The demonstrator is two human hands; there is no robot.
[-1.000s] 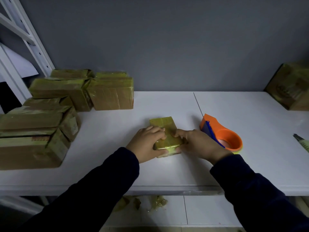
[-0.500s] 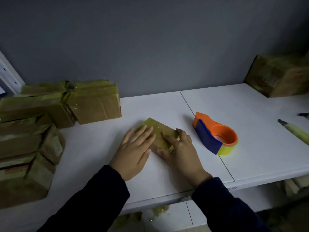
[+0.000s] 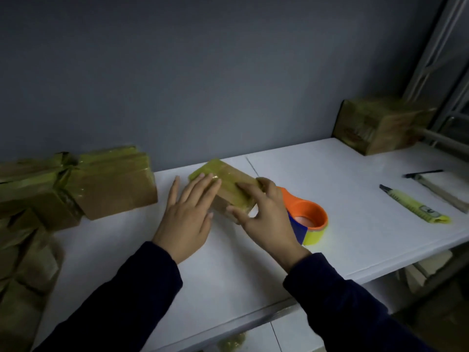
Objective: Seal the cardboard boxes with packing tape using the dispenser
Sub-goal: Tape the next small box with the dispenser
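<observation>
A small cardboard box (image 3: 225, 177) wrapped in yellowish tape lies on the white table (image 3: 342, 224), turned at an angle. My left hand (image 3: 189, 214) lies flat with straight fingers on the box's left part. My right hand (image 3: 264, 212) presses its fingers on the top, and the thumb touches the near side. The orange and blue tape dispenser (image 3: 308, 219) with a yellow tape roll lies on the table just right of my right hand, with neither hand on it.
Several taped boxes (image 3: 111, 184) are stacked at the left. Another box (image 3: 378, 125) stands at the far right by the wall. A yellow utility knife (image 3: 416, 205) and a second tool (image 3: 441, 190) lie on the right. White shelf framing rises at the far right.
The view has swung to the right and the box now lies farther from me, turned at a steeper angle. Both hands stay on it, flattened over its top.
</observation>
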